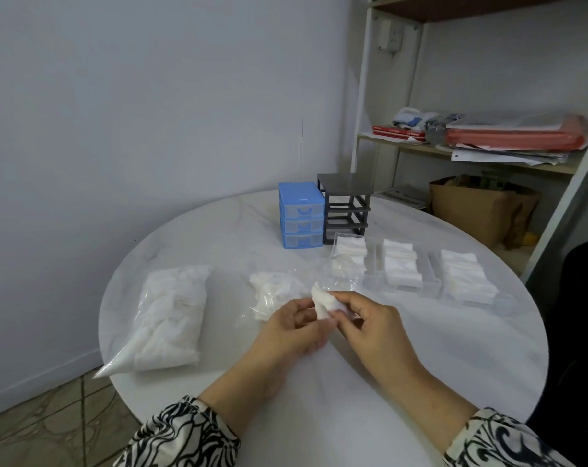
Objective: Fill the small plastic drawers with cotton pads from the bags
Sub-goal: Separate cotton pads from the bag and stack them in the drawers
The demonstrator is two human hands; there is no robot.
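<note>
1. While both hands meet above the near middle of the round white table (454, 358), a small bunch of cotton pads (326, 303) is held between them.
2. Left hand (286, 326): fingers curled, thumb and fingertips pinching the lower left edge of the bunch.
3. Right hand (375, 328): fingers curled around the right side of the same bunch (thumb on top).
4. Opened bag (274, 293): clear plastic, lying just beyond the hands at 11 o'clock from them, with loose pads inside.
5. Full bag (171, 318): sealed-looking, packed with pads, at 9 o'clock on the table, its corner overhanging the near left rim.
6. Three clear drawers, removed from a frame, in a row at 2 o'clock from the hands: left drawer (348, 256), middle drawer (400, 264) and right drawer (467, 276), each holding stacked pads.
7. Blue drawer unit (301, 214): at 12 o'clock on the far side of the table, its three drawers in place.
8. Dark grey frame (346, 207): touching the blue unit's right side, its slots bare.
9. Background (off the table): shelving (488, 160) with papers and a red folder; a cardboard box (481, 207) beneath it.
</note>
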